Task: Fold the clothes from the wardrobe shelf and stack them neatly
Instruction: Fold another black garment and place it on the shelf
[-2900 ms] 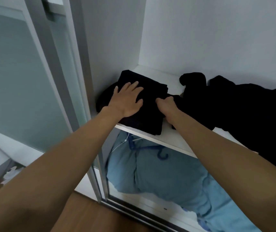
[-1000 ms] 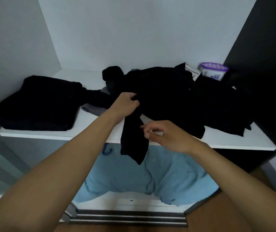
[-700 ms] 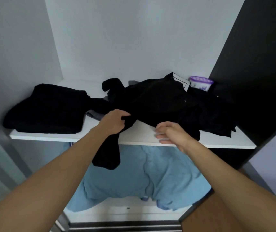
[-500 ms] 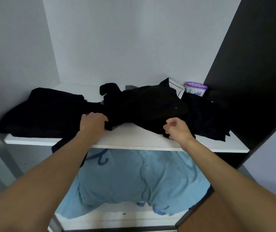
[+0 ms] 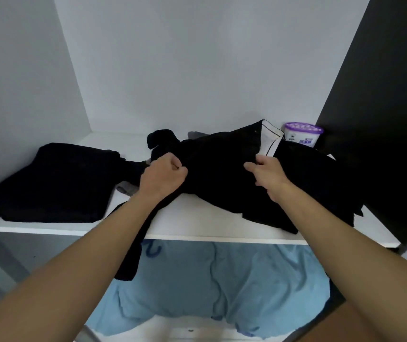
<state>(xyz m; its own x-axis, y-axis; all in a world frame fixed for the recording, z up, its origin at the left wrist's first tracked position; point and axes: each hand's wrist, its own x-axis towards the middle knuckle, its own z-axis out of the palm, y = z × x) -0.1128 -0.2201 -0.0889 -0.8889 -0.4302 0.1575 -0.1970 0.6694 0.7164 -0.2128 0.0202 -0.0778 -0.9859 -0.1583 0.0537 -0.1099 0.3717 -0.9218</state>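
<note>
Now: get the black garment clear of the pile, then fold

Your left hand [image 5: 164, 177] is fisted tight round a bunch of the black garment [image 5: 222, 169]. Knuckles are up, the wrist is straight, and the forearm reaches up over the shelf [image 5: 192, 223] edge. Your right hand [image 5: 269, 177] sits on the same garment to the right of that grip, just below the white pocket lining [image 5: 270, 141], thumb out toward the left hand. Its fingers sink into black cloth, so I cannot tell if it pinches or only rests.

The garment lies crumpled on the shelf under and behind both hands. One trailing end [image 5: 133, 255] hangs off the edge below your left forearm. The folded stack [image 5: 56, 183] sits left of the left grip.

My read: secure the right hand on the edge by the lining first. Then lift both hands together and spread them so the cloth hangs flat. The trailing end may snag on the shelf lip. The purple-lidded tub [image 5: 302, 137] is just beyond the right hand, so pull toward you to avoid dragging it.
</note>
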